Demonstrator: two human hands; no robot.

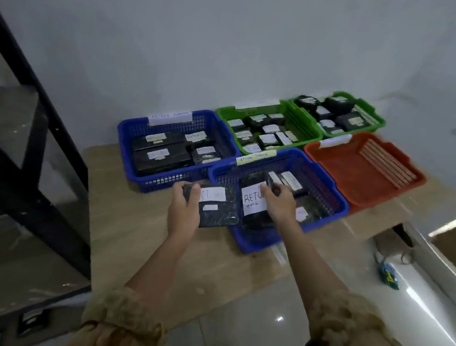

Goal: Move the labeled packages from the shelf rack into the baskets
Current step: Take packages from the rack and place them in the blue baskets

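Left fingers (pixel 184 194) clenched round the left edge of a flat black package (pixel 218 207), thumb on top by its white label. The left hand (pixel 185 210) holds it tilted, just left of the near blue basket (pixel 244 243) and overlapping that basket's rim. It sits above the desk (pixel 140 248); I cannot tell whether it touches it.

Right fingers (pixel 274 191) curled over the top edge of a second black package (pixel 255 222) with a big white label (pixel 253 203) reading "RETUR"; last letters are covered. The right hand (pixel 281 205) grips it inside the near blue basket, leaning against the front wall. More small labelled packages lie behind and right of it in the same basket.

Far blue basket (pixel 127 143) is just behind-left and holds several black labelled packages. Two green baskets, one (pixel 310 125) nearer and one (pixel 373 113) further, stand against the wall (pixel 236 44), both full of small black labelled packs. Orange basket (pixel 363 186) stands right of the near blue one, touching it.

All baskets stand on the wooden desk. Paper tags on the basket rims are too blurred to read. Black shelf rack (pixel 40 121) at the left edge. Tan ruffled sleeves (pixel 123 318) on both forearms. Glossy tiled floor (pixel 258 334) below, with a small blue-green wrapper (pixel 388 276) on it.
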